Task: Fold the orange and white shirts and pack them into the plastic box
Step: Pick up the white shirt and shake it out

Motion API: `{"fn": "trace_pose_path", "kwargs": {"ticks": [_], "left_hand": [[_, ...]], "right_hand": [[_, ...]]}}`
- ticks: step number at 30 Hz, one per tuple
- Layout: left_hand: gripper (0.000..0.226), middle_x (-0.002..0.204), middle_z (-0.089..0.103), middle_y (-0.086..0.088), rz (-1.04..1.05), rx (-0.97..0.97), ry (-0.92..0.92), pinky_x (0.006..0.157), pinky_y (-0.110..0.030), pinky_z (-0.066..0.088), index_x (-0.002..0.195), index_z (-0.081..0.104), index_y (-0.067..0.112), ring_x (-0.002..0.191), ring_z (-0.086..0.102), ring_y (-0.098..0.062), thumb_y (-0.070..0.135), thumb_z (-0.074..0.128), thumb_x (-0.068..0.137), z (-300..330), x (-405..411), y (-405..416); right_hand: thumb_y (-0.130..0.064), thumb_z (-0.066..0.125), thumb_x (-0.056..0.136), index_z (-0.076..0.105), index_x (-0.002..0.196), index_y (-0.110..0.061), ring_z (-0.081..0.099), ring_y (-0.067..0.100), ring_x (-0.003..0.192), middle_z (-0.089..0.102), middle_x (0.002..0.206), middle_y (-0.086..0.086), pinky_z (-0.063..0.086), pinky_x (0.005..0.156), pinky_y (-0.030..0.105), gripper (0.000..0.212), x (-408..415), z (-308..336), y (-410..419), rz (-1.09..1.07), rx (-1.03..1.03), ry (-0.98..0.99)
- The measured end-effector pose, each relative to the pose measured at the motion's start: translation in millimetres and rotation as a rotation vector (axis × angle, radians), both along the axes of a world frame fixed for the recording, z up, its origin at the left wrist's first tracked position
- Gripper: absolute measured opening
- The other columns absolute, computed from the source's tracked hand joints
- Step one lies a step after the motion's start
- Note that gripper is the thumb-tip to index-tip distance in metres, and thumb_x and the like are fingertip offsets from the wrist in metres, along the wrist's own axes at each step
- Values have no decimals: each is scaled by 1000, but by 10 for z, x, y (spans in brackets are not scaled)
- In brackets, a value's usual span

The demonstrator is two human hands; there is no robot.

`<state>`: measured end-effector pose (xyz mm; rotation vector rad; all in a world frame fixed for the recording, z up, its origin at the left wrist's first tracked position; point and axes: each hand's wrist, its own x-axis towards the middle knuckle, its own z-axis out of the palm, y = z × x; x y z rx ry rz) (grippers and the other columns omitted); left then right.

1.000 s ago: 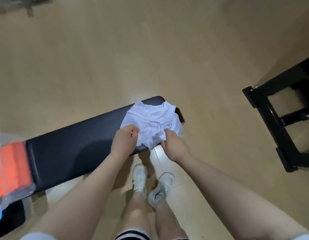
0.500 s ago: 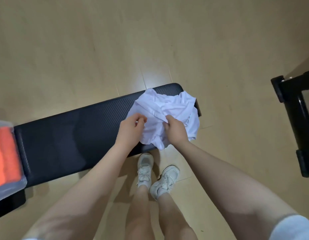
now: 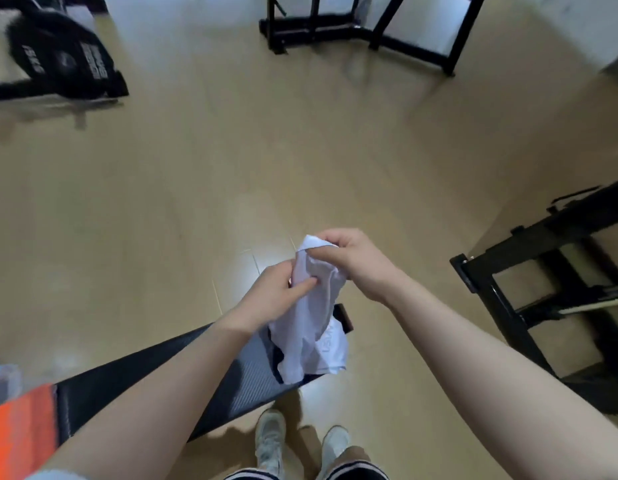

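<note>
loosely, white shirt (image 3: 311, 327) between both hands

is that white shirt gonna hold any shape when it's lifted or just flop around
Probably floppy: the white shirt hangs in loose folds below the right hand and left hand, its lower end crumpled over the black bench. It looks light, since fingertip pinches hold it up. It likely needs a flat surface to fold.

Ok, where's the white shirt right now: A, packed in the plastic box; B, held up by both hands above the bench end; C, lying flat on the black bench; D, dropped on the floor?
B: the left hand and right hand both grip the white shirt, which hangs bunched over the end of the black bench.
</note>
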<state>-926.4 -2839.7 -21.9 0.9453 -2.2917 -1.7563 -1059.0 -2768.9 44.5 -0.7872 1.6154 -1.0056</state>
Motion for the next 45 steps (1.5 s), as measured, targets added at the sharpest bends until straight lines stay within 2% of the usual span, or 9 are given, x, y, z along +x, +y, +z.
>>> {"fn": "trace_pose_path", "kwargs": {"ticks": [6,13,17,21,28,35,39,42,45], "left_hand": [[58,88,57,-7,71,240,176,77,-35,37,97,57,-3,81,52,-17,49,61,71,659,-305,-143],[30,101,69,-13,237,439,433,87,-43,50,106,59,6,92,65,-28,29,56,88,1340,-767,-168],[28,101,66,-13,351,368,417,80,-33,53,112,55,3,89,65,-24,25,53,93,1559,-1019,-105],[22,97,70,-9,534,346,427,76,-30,54,108,61,6,84,68,-17,21,52,94,1610,-1135,16],[14,101,68,-1,865,176,477,77,-28,53,103,60,18,92,66,-16,23,50,95,1739,-1234,152],[15,94,69,1,1053,148,405,61,-20,54,104,60,17,84,67,-11,21,48,96,1813,-1253,253],[17,55,62,7,1094,389,489,45,-14,44,82,58,13,47,58,-4,18,48,95,1858,-1377,384],[14,43,48,11,1059,397,429,31,-11,31,81,54,12,32,40,-1,14,48,93,1864,-1408,433],[5,58,54,4,996,427,446,41,-10,45,89,54,9,42,50,-2,7,50,92,1940,-1596,544]], "right_hand": [[-18,53,90,63,83,-7,53,18,72,59,79,9,40,61,25,17,-434,496,-94,-321,-213,93],[-66,5,88,56,124,-10,60,25,112,64,116,11,49,92,33,83,-793,543,-128,-70,-235,-512],[-47,42,90,63,116,-12,65,14,105,69,113,3,50,84,24,49,-1113,593,-123,127,-281,-180],[-11,62,85,69,90,-11,63,6,71,70,79,-6,48,62,18,8,-1506,728,-154,78,-374,14],[-22,66,81,49,64,-4,33,6,57,39,62,-5,25,52,22,30,-1965,915,-270,513,-326,538],[-15,55,90,48,64,-16,41,10,55,47,63,-1,28,46,21,27,-2270,882,-281,349,-291,295],[-14,45,94,52,70,-16,52,7,45,58,55,-8,36,41,12,25,-2346,944,-287,203,-226,-19],[-13,50,91,59,77,-10,53,11,53,59,65,0,38,48,17,17,-2458,935,-327,113,-241,28],[-13,53,86,51,73,-9,35,14,54,40,63,4,24,47,22,13,-2458,846,-378,-133,-283,72]]}}
